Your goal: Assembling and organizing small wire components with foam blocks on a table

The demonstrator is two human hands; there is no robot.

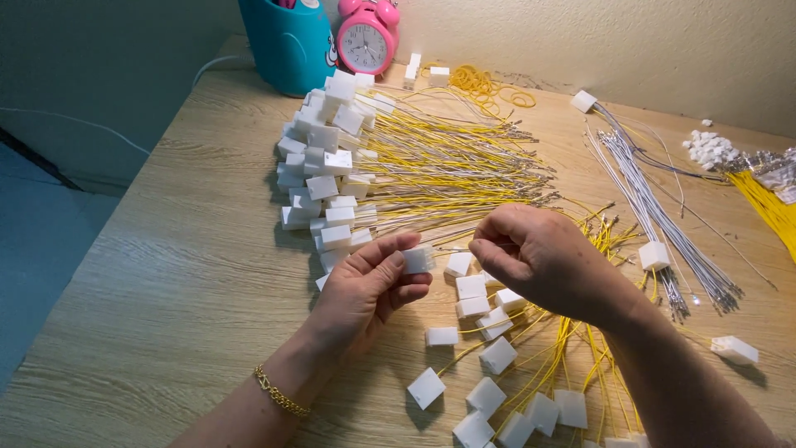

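Note:
My left hand pinches a small white plastic connector block between thumb and fingers. My right hand is closed just to its right, fingertips pinching a thin wire end aimed at the block. Behind them lies a big pile of white connector blocks with yellow and grey wires fanning to the right. More white blocks on yellow wires lie below my hands.
A bundle of grey wires lies at the right, with loose small white pieces and yellow wires beyond. A teal cup, a pink alarm clock and yellow rubber bands stand at the back. The wooden table's left edge drops off.

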